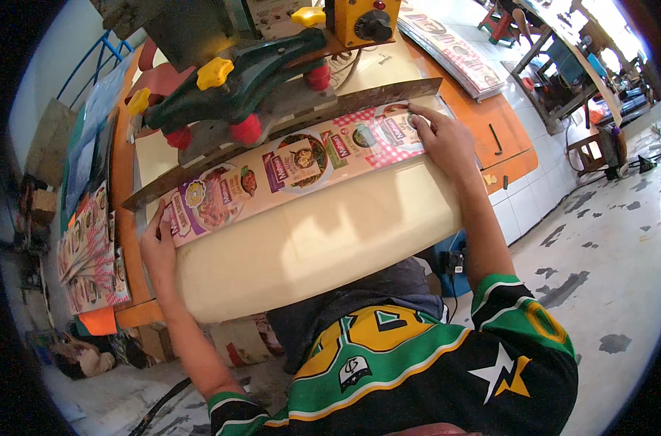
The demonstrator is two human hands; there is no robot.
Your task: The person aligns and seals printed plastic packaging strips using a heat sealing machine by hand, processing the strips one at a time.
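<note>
A long printed strip with food pictures, pink and purple patches and a red check lies flat on a cream board, slanting from 8 o'clock up toward 2 o'clock. All directions here are taken from the strip's middle. Its upper long edge runs just beside a dark straight bar, which carries the same slant at 12 o'clock.

The hands are set wide apart, one at each end of the strip. At 8 o'clock the left hand has its fingertips at the strip's near end, fingers slightly bent. Between 2 and 3 o'clock the right hand touches the far end, thumb and forefinger a little apart. I cannot tell whether either pinches the strip or only presses on it.

At 11 o'clock, beyond the bar, stands a dark green machine frame fitted with yellow knobs and red knobs. A yellow box with a black dial sits at 1 o'clock. A stack of printed sheets lies at 2 o'clock on the orange worktop, and a thin dark rod at 3 o'clock. Farther out at 8 o'clock are fanned printed pieces.
</note>
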